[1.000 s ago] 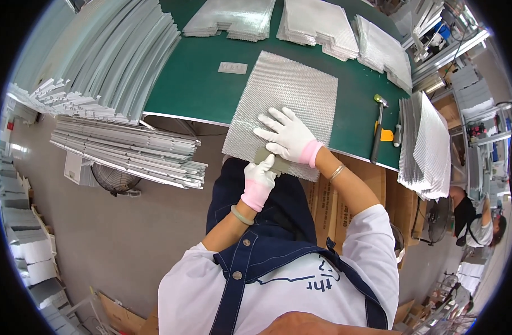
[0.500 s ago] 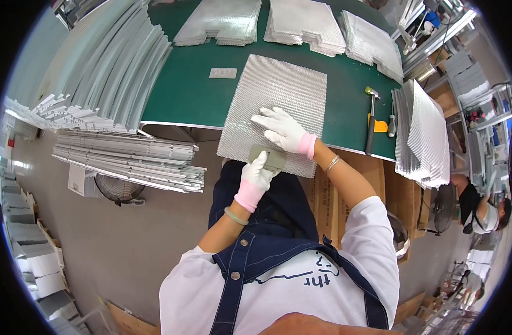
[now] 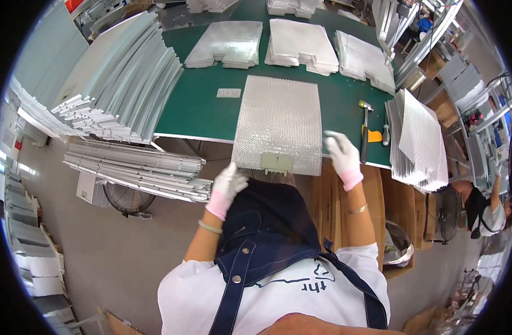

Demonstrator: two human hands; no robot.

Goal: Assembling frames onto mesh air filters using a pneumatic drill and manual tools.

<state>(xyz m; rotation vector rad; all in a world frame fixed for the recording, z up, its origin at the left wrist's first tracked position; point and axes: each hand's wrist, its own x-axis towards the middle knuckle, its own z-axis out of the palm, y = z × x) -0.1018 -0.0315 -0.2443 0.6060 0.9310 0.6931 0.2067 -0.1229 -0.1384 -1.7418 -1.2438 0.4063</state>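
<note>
A silver mesh panel (image 3: 278, 120) lies flat on the green table (image 3: 203, 109), its near edge hanging slightly over the table's front. A small beige latch (image 3: 276, 162) sits at the middle of that near edge. My left hand (image 3: 228, 185), in a white glove with a pink cuff, is just below the panel's near left corner and holds nothing. My right hand (image 3: 341, 157), gloved the same way and blurred, is at the panel's near right corner with its fingers spread by the edge.
Stacks of silver panels (image 3: 300, 39) line the table's far side, and another pile (image 3: 418, 139) leans at the right. A hammer (image 3: 365, 125) and an orange scraper (image 3: 374, 135) lie right of the panel. Long grey profiles (image 3: 138, 170) are stacked at the left. Another person (image 3: 482, 206) stands far right.
Both hands have left the latch area. My right hand slid off the panel's face to its near right corner, and my left hand dropped to the near left corner.
</note>
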